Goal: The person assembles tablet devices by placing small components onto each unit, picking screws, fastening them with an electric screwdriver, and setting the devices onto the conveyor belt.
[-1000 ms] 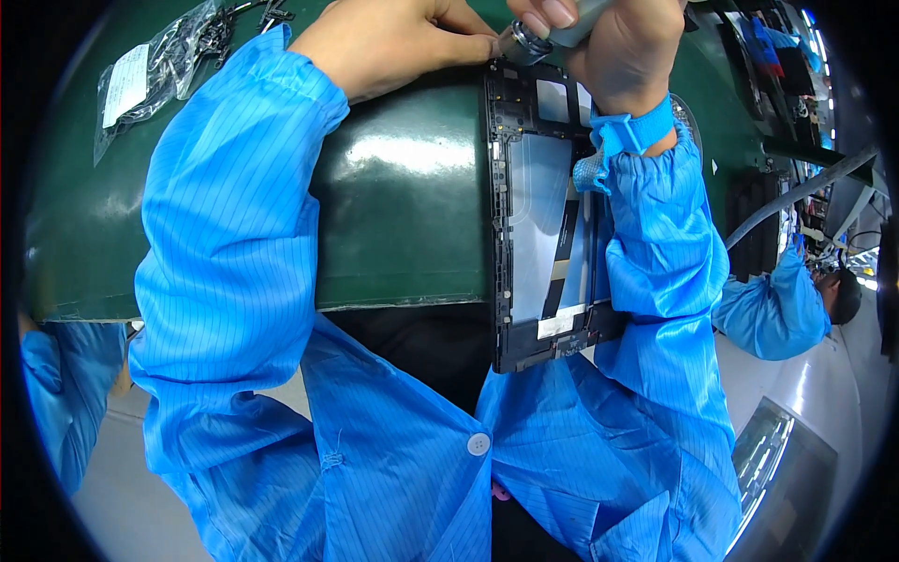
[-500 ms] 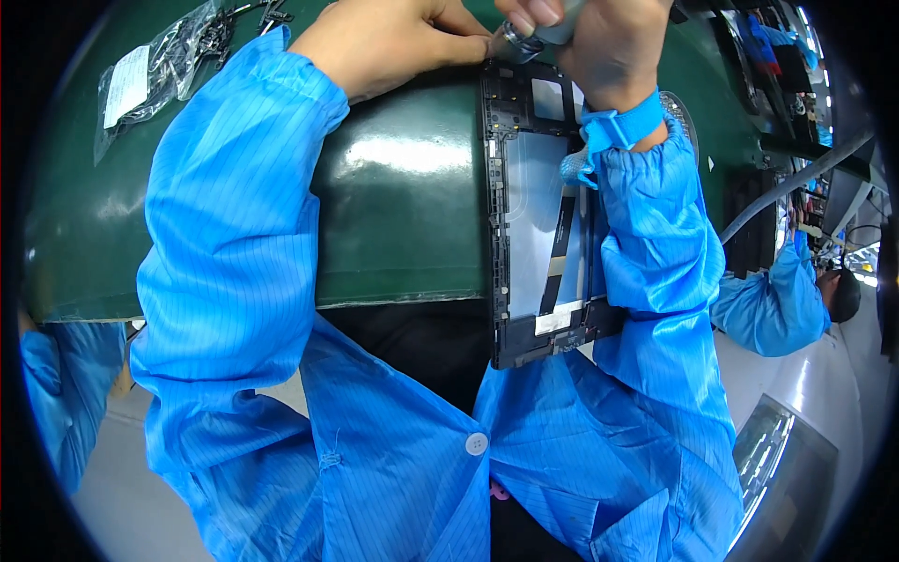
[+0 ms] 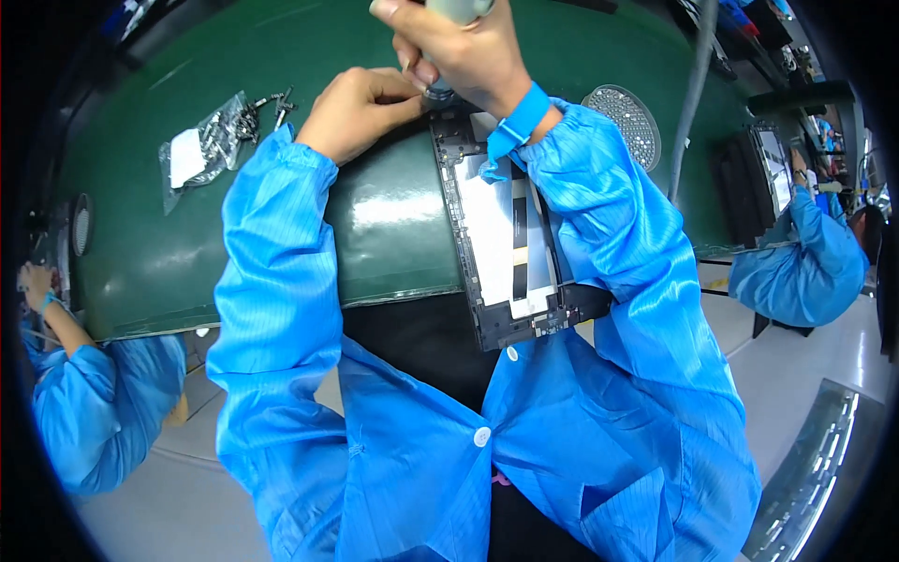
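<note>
Where hands (image 3: 412, 84) work: clear pkg (image 3: 206, 145) far left.

A flat frame (image 3: 510, 239) is laid on the counter (image 3: 281, 234), its near end hanging over the edge. At its far end, both hands are placed. A bag of screws (image 3: 211, 140) is found far left, a round perforated disc (image 3: 626, 110) right.

A single head-worn fisheye view looks steeply down, close over the green bench (image 3: 281, 187), its edges bending.
</note>
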A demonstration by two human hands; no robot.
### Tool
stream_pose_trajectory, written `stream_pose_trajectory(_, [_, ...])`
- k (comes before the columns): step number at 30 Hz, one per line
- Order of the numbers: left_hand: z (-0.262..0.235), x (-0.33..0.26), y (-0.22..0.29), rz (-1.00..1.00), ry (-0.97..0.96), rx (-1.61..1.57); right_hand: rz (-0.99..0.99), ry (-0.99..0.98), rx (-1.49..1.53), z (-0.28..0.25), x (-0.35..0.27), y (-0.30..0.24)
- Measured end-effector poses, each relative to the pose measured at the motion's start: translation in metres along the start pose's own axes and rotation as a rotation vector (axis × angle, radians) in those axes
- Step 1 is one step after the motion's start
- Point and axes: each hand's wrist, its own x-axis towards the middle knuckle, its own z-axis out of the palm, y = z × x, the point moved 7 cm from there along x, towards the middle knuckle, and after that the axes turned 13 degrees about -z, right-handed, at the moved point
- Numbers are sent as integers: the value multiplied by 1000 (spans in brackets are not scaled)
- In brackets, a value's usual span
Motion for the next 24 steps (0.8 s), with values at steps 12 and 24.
stream_pose_trajectory(12, [130,-197,90,66,375,508,-120,291,199,-78,18,-71])
stream_pose_trajectory(24, [-25,29,5,97,606,836,-84,518,-272,-251,-43,-99])
